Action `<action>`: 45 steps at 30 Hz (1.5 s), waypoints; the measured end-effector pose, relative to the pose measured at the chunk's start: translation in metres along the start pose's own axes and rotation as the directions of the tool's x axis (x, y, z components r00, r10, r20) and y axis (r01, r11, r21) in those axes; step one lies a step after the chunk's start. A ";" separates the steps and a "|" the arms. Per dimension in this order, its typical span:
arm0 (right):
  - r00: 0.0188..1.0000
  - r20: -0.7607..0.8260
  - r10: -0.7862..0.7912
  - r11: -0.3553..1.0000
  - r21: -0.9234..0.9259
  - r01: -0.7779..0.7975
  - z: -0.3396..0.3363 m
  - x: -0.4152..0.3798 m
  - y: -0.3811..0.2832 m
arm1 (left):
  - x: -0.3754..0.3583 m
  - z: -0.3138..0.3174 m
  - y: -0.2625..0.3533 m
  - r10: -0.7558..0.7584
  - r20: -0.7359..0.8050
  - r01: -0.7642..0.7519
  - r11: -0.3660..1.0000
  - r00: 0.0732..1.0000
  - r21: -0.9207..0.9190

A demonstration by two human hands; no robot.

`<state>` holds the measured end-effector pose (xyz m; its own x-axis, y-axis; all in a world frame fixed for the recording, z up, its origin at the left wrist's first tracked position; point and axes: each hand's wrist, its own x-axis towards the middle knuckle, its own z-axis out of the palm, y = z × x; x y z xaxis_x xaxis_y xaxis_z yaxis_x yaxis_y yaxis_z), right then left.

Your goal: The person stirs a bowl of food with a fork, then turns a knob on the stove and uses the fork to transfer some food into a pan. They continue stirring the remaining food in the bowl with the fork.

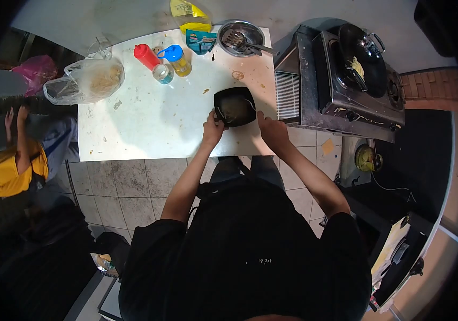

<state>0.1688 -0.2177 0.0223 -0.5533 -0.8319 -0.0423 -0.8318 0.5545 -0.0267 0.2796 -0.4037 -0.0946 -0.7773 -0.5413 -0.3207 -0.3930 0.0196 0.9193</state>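
A square black bowl rests on the white table near its front edge. My left hand grips the bowl's lower left rim between thumb and fingers. At the bowl's right side, my right hand is closed around a thin utensil, whose handle is mostly hidden in the fist. The utensil's pale, thin end reaches over the bowl's right rim. What lies in the bowl is dark and hard to make out.
Behind the bowl stand a red bottle, a blue-capped bottle, a small jar, a teal pouch and a steel bowl with utensils. A stove holding a wok is right; a plastic bag and another person are left.
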 end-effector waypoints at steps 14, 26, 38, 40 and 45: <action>0.911 0.233 0.341 0.849 0.340 -0.405 0.036 -0.007 -0.016 | -0.022 0.021 0.002 0.087 -0.231 -0.091 0.996 0.969 -0.006; 0.890 0.268 0.368 0.472 0.771 -0.427 0.059 -0.028 -0.025 | -0.031 0.027 -0.003 0.070 -0.239 -0.063 0.997 0.968 0.035; 0.830 0.330 0.450 0.293 0.823 -0.487 0.097 -0.019 -0.059 | -0.027 0.030 -0.012 0.060 -0.241 -0.067 0.998 0.969 -0.022; 0.835 0.287 0.469 0.286 0.846 -0.451 0.102 -0.018 -0.063 | -0.028 0.030 -0.008 0.056 -0.246 -0.056 0.998 0.968 0.010; 0.904 -0.048 0.424 0.627 0.737 -0.254 0.085 -0.018 -0.066 | -0.022 0.027 -0.017 0.012 -0.198 -0.027 0.997 0.980 -0.072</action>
<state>0.2375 -0.2381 -0.0604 -0.8551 -0.5185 -0.0017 -0.3467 0.5741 -0.7418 0.2903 -0.3694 -0.1094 -0.6692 -0.6968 -0.2583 -0.3359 -0.0264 0.9415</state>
